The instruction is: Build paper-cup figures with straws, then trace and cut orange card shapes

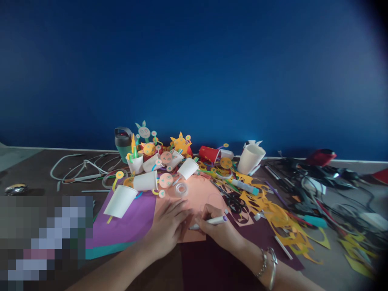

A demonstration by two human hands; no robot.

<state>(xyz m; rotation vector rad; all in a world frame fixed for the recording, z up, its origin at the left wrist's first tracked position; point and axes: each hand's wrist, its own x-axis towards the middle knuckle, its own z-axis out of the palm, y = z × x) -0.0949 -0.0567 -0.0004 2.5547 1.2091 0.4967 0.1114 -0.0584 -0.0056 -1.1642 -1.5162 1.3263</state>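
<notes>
A slim white marker [216, 220] is held in the closed grip of the right hand [216, 228], its tip lowered to the near part of a smooth peach paper sheet [209, 192]; the sheet is covered by the left hand [172, 220], laid flat with its fingers spread and nothing gripped. Whatever is being marked at the tip is hidden by the hands. Round paper faces [166, 180], some eared, have already been drawn and cut out, and some are joined to bendy straws and cups; by contrast, most of the peach sheet is judged to be left unmarked and uncut. Beyond the left hand a clear, glossy tape roll [181, 189] is set, with tapered matte white paper cups [120, 201] tipped around it. A flat purple sheet [133, 226] is overlapped on the left; curly, hole-cut yellow scraps [281, 218] and a cylindrical glue stick [246, 187] are strewn on the right. The dark table [39, 171] is backed by a plain blue wall [194, 72]
</notes>
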